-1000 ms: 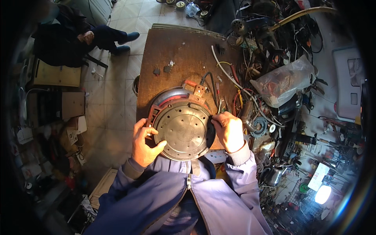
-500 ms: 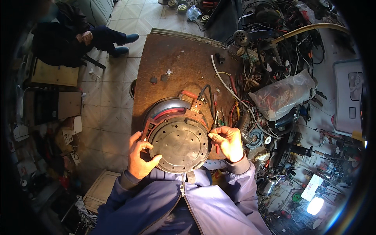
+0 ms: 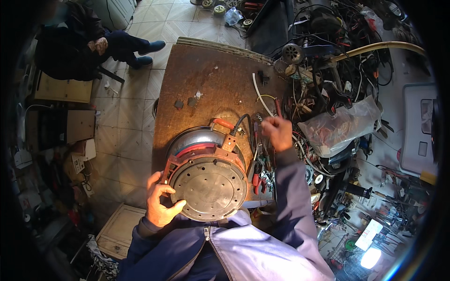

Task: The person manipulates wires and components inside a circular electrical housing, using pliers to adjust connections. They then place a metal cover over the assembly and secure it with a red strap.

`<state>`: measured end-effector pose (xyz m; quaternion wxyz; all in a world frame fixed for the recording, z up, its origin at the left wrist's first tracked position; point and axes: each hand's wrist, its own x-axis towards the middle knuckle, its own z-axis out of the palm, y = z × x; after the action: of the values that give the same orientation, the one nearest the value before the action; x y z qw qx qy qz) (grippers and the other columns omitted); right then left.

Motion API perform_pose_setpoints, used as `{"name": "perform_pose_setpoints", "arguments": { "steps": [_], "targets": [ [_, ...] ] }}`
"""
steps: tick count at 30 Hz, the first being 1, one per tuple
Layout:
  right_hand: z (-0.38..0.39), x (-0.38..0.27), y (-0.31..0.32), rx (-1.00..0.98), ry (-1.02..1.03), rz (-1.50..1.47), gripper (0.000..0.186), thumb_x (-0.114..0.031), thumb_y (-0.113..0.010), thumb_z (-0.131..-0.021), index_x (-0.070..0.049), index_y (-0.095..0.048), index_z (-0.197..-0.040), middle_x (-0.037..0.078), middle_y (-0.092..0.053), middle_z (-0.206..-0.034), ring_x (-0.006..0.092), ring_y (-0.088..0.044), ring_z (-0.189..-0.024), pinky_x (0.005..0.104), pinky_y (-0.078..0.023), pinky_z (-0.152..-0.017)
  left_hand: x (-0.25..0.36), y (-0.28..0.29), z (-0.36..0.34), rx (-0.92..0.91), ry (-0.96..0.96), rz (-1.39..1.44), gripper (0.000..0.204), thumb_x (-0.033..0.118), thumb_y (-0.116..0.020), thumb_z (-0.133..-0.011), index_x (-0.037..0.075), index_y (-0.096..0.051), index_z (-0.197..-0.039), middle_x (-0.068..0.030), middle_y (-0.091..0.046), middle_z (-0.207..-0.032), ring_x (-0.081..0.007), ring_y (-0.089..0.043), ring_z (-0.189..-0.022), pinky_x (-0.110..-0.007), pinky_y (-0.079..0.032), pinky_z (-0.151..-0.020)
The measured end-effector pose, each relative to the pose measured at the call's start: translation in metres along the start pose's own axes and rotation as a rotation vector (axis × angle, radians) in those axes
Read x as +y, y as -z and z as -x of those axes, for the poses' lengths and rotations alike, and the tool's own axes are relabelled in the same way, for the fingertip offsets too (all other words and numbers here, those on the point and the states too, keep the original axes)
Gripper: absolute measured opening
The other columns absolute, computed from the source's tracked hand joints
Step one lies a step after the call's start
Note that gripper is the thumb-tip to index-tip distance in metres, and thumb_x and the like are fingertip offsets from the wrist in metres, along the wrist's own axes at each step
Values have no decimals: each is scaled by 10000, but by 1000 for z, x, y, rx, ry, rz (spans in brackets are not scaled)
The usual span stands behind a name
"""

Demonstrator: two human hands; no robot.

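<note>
A round dark-grey plate (image 3: pixel 208 188) with holes around its rim stands tilted toward me at the table's near edge. It is set in a reddish-brown frame (image 3: pixel 228 143), with a shiny metal bowl-shaped part (image 3: pixel 199 137) behind it. My left hand (image 3: pixel 161 201) grips the frame's left side, thumb in front of the plate's rim and fingers round the edge. Off to the right, my right hand (image 3: pixel 277 132) is above the tools, fingers curled together; whether anything is in them is hidden. Below it lie screwdrivers (image 3: pixel 256 136) and red-handled pliers (image 3: pixel 258 183).
The brown wooden table (image 3: pixel 187 70) bears small dark pieces (image 3: pixel 179 105) and a pale tube (image 3: pixel 260 91). To the right are heaped cables and a plastic bag (image 3: pixel 340 126) with things inside. A seated person (image 3: pixel 98 46) is at the upper left, away from the table.
My right hand has left the plate's right rim and moved up and right over the tools. My left hand keeps its hold; the plate appears slightly lower and further left.
</note>
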<state>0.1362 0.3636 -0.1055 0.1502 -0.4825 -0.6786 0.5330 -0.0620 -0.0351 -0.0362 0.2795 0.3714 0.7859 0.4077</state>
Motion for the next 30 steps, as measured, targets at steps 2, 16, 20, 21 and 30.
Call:
{"name": "perform_pose_setpoints", "arguments": {
  "steps": [2, 16, 20, 21, 30],
  "targets": [
    [-45, 20, -12, 182, 256, 361, 157, -125, -756, -868, -7, -748, -972, 180, -733, -864, 295, -720, -740, 404, -560, -697, 5, -1, 0, -1, 46, 65, 538, 54, -923, -613, 87, -593, -1037, -209, -408, -1496, -236, -606, -1144, -344, -520, -887],
    [-104, 40, -35, 96, 407, 902, 154, -138, -724, -876, -73, -746, -1014, 173, -729, -1037, 386, -704, -961, 473, -560, -853, 10, 1, -2, 21, 66, 65, 520, 108, -964, -600, 102, -640, -1006, -226, -487, -1443, -337, -507, -1346, -414, -508, -974],
    [-91, 8, -27, 142, 292, 722, 173, -138, -728, -834, -47, -759, -977, 177, -752, -939, 331, -739, -854, 406, -577, -811, 12, 3, -7, 41, 8, 55, 492, 148, -958, -609, 108, -638, -980, -211, -595, -1282, -389, -522, -1319, -487, -476, -1039],
    [-84, -5, -24, 156, 238, 613, 180, -140, -729, -822, -36, -762, -966, 177, -757, -906, 311, -748, -820, 387, -580, -798, 10, 2, -8, 42, -8, 56, 497, 141, -960, -605, 107, -635, -981, -219, -578, -1310, -390, -508, -1336, -482, -459, -1055],
    [128, -146, -56, -232, 222, -86, 66, -52, -709, -896, 9, -725, -917, 46, -713, -861, 138, -662, -752, 274, -538, -710, -2, 2, -13, 45, -147, 88, 532, 164, -969, -593, 117, -657, -1021, -226, -533, -1364, -390, -533, -1296, -455, -489, -1022]
  ]
}}
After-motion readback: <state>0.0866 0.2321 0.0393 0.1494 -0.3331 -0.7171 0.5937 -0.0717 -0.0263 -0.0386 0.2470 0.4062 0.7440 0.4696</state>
